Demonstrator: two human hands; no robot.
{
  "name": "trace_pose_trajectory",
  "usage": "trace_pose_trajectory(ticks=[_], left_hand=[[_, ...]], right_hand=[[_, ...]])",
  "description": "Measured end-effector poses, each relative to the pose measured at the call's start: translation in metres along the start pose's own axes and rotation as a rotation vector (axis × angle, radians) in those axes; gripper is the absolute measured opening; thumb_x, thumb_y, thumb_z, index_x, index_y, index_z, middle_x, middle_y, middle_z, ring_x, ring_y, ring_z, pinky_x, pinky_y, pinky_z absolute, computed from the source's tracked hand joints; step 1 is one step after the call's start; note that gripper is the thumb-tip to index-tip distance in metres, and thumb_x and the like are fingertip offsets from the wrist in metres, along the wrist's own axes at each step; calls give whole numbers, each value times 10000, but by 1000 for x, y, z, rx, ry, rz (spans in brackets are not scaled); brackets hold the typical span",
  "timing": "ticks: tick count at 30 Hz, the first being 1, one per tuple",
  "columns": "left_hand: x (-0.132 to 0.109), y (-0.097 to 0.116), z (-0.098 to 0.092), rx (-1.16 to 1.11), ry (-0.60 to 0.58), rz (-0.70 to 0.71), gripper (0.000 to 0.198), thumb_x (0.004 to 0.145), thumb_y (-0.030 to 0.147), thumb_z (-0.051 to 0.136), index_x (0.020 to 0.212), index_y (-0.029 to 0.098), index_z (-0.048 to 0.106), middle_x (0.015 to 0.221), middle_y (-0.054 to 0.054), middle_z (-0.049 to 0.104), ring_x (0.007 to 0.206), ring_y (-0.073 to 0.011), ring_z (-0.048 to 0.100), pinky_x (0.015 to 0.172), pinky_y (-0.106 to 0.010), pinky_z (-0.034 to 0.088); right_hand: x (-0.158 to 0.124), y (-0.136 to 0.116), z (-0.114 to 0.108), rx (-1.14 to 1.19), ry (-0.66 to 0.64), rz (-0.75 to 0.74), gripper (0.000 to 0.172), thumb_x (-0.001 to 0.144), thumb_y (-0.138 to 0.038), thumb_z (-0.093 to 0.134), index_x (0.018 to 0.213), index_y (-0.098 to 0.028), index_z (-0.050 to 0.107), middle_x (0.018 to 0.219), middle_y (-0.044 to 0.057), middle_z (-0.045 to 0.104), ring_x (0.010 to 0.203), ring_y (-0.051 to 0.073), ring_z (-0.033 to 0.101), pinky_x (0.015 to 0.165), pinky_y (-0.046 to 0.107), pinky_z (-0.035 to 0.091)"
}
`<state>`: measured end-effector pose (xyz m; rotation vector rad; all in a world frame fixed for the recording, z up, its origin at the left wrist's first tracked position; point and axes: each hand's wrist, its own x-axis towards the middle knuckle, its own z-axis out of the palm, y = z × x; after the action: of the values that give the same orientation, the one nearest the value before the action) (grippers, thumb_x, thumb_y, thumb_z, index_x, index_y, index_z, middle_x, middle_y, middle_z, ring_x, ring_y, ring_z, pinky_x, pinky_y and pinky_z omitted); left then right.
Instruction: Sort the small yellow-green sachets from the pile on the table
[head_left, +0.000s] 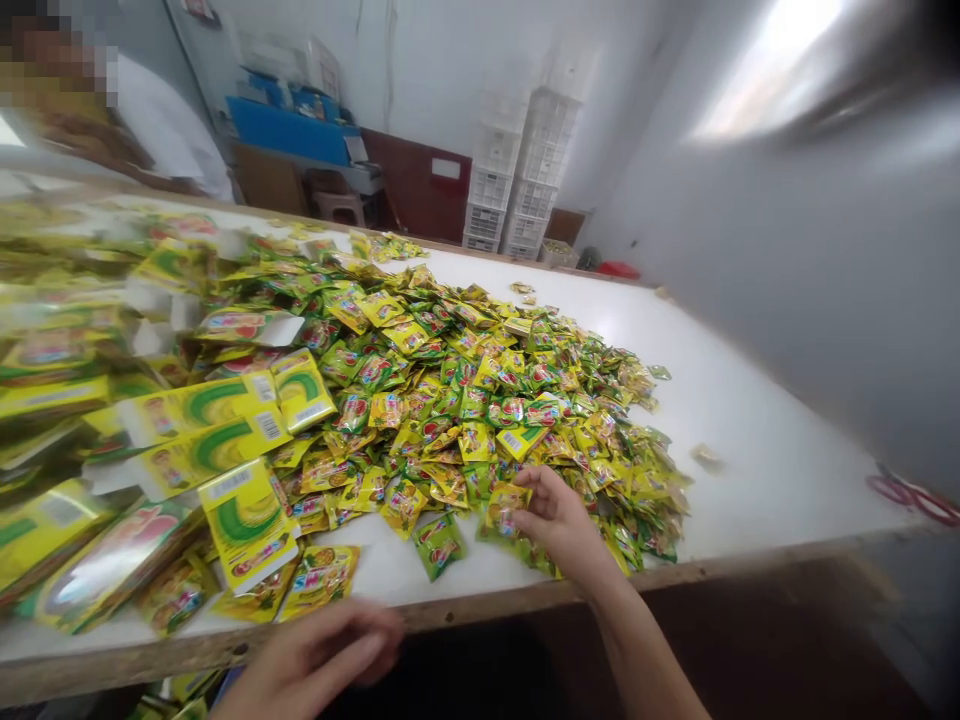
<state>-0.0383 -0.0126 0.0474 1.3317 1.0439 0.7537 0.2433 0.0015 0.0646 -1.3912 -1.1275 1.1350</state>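
Note:
My right hand (562, 520) is closed in a pinch on the edge of a small yellow sachet (501, 508) at the near side of a large heap of sachets (457, 400). The heap mixes glossy yellow and green packets with fruit pictures. Just left of the pinched one, a green sachet (439, 546) lies flat on the white tabletop. Over the table's front edge is my left hand (319, 655), blurred, its fingers loosely bent and apart from the thumb, with nothing visible in them. Yellow sachets (322, 578) lie just beyond it.
Yellow-green printed cartons (247, 520), some with flaps up, crowd the left of the white table (750, 470). Red-handled scissors (911, 495) lie at the right edge. White crates (525, 190) are stacked behind the table. Another person (161, 120) is at the far left.

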Motion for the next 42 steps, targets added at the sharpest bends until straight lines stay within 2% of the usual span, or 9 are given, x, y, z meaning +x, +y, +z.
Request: trace_pose_trajectory(ticks=[4,8,11,15,18,25,34,39,42], left_hand=[[55,18,62,-215,-36,-54,269,777,370,724,991,205,724,918,-72,744,880,-247,687,756,-326,549],[72,14,91,5,-89,72,193,838,358,643,784,183,703,703,-28,674,676,-182,611,637,-258,468],[75,3,87,293,-235,151,235,888,351,560,761,206,694,650,-17,645,626,-185,583,589,-262,422],[89,-6,87,560,47,151,237,925,291,451,986,209,666,839,-64,680,793,-236,627,748,-329,445],[101,-7,97,602,184,130,162,827,185,539,939,209,654,956,-85,655,915,-266,608,819,-360,413],[106,-10,91,388,164,59,201,745,157,574,933,224,605,711,12,616,653,-184,588,630,-271,427],[69,23,54,-36,92,2,226,789,335,682,983,221,675,910,-19,662,904,-182,610,788,-255,489],[66,6,54,-43,244,60,271,680,313,795,865,196,635,839,-6,627,820,-182,613,717,-260,522],[63,-5,51,-31,376,131,253,679,324,788,826,201,624,819,-3,628,771,-180,630,695,-263,542]], right_hand=[[-9,13,22,259,29,60,263,746,-309,720,906,-200,543,807,4,626,668,155,594,610,269,511],[-34,20,15,-100,68,-63,157,787,-286,711,836,-192,596,734,-17,610,670,147,559,611,237,445],[-40,31,8,-360,103,-140,144,881,-254,607,758,-186,631,688,-14,612,650,141,543,616,234,400],[-26,50,8,-428,272,-112,220,922,-259,548,721,-189,604,649,-18,601,601,139,530,577,227,380],[-12,55,10,-456,276,-156,171,908,-226,565,753,-187,627,690,-14,623,636,141,542,607,221,394],[-7,47,7,-433,145,-206,153,869,-171,600,730,-188,664,686,-22,626,656,137,557,626,218,406],[0,34,38,-369,63,-461,93,879,-157,618,837,-208,683,807,18,674,801,169,625,750,259,458],[-5,30,57,-379,119,-491,102,879,-126,588,908,-201,651,1060,90,682,1159,233,569,969,345,435],[-10,32,62,-409,167,-467,80,882,-152,595,909,-201,652,1058,95,666,1076,242,588,922,372,465]])
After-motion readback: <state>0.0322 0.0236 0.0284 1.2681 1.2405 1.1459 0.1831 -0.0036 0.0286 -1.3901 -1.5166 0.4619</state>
